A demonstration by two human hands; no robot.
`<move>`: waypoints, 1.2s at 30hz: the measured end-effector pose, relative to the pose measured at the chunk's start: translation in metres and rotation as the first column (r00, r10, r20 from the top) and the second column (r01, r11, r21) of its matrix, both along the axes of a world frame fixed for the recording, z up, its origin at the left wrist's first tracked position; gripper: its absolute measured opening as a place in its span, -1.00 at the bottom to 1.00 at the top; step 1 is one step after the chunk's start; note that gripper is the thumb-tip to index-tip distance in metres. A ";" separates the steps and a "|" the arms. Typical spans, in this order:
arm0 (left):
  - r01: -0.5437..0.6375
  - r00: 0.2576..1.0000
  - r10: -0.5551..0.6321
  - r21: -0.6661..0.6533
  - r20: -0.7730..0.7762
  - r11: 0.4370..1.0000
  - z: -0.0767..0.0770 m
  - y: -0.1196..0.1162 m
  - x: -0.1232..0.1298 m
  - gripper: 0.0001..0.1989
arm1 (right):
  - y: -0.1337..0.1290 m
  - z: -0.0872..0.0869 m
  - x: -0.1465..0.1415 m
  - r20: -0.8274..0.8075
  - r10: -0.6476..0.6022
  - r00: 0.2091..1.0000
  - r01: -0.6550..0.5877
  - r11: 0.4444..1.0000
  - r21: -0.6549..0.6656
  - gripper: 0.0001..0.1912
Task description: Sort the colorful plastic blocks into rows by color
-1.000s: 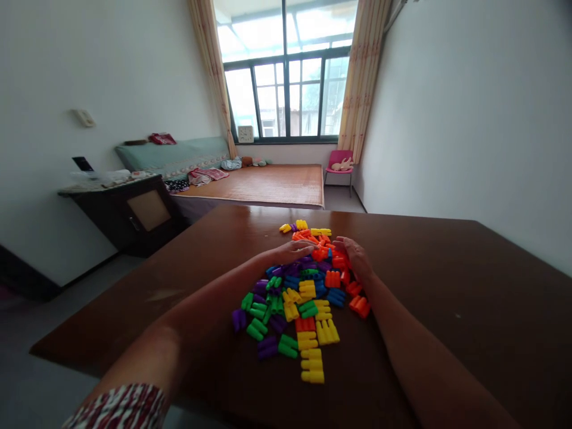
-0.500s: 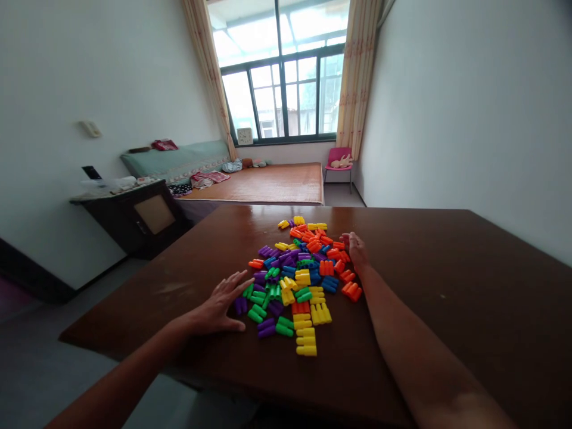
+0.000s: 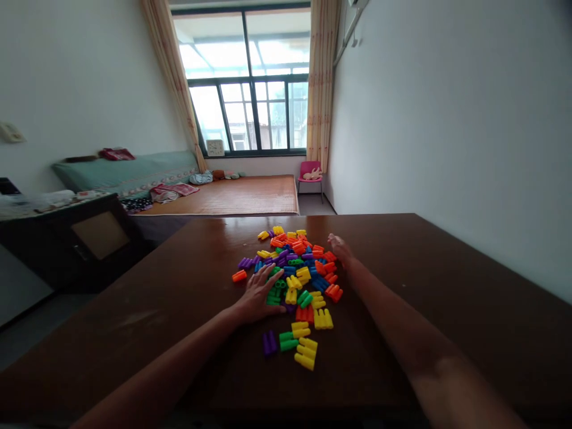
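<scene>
**Block pile mid-surface, one hand on each flank**

Pile (image 3: 292, 282) of mixed-colour blocks sits on the brown surface (image 3: 179, 298), between the two hands.

Left hand (image 3: 259, 292): fingers spread, thumb out, over the pile's left edge. Green blocks (image 3: 274, 298) show in the gap between thumb and fingers; it looks to be against them, though the fingers hide the exact contact. No pinch visible. My read: the wide spread gives a broad front, so it bears on several blocks at once rather than one.

Right hand (image 3: 342, 250): fingers together, slightly bent, side-on by the far right edge. No block seen in it. Looks like a wall: turned that way, it probably backs the orange blocks (image 3: 333, 292) on that flank. Can't tell if it touches any.

Outliers: an orange block (image 3: 239, 276) lies left of the pile, outside the left hand's fingers. A purple block (image 3: 269, 344), green block (image 3: 288, 341) and yellow block (image 3: 306, 354) lie nearer the person, below the left thumb, likely outside either hand's span as placed.
</scene>
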State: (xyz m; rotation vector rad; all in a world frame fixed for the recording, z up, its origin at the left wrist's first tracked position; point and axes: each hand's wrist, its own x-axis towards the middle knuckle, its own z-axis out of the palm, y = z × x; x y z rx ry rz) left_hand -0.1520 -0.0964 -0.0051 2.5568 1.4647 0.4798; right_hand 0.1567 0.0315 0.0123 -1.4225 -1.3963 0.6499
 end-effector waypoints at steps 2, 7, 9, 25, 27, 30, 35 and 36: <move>-0.013 1.000 0.013 0.005 0.013 1.000 -0.001 0.004 0.008 -0.07 | -0.032 0.024 0.004 0.169 0.028 0.985 -0.050 0.991 0.126 -0.59; -0.019 0.996 0.013 0.065 0.093 0.998 -0.002 0.005 0.009 -0.36 | -0.159 0.044 -0.020 0.660 0.516 0.546 -0.763 0.632 0.136 -0.56; -0.039 0.988 0.024 0.099 0.152 0.994 -0.001 0.005 0.006 -0.47 | -0.196 0.036 -0.035 0.751 0.569 0.335 -0.878 0.478 0.030 -0.47; -0.095 0.932 0.003 0.237 0.362 0.967 0.001 0.014 0.000 -0.62 | -0.076 0.009 -0.034 0.753 0.134 0.644 -0.529 0.789 0.312 -0.68; -0.199 0.928 0.093 0.270 0.361 0.942 0.004 0.023 -0.014 -0.62 | -0.046 0.002 -0.012 0.649 0.043 0.759 -0.330 0.885 0.328 -0.64; -0.434 0.865 0.345 0.196 0.366 0.880 0.001 0.042 -0.045 -0.61 | -0.010 -0.025 0.023 0.541 -0.083 0.837 -0.042 0.976 0.214 -0.54; -0.446 0.855 0.442 -0.052 0.272 0.894 -0.023 0.056 -0.059 -0.57 | -0.002 -0.065 0.031 0.435 0.130 0.891 -0.165 0.985 0.044 -0.44; -0.399 0.870 0.398 -0.058 0.291 0.915 -0.027 0.054 -0.052 -0.53 | -0.007 -0.065 0.026 0.390 0.181 0.903 -0.216 0.975 0.047 -0.42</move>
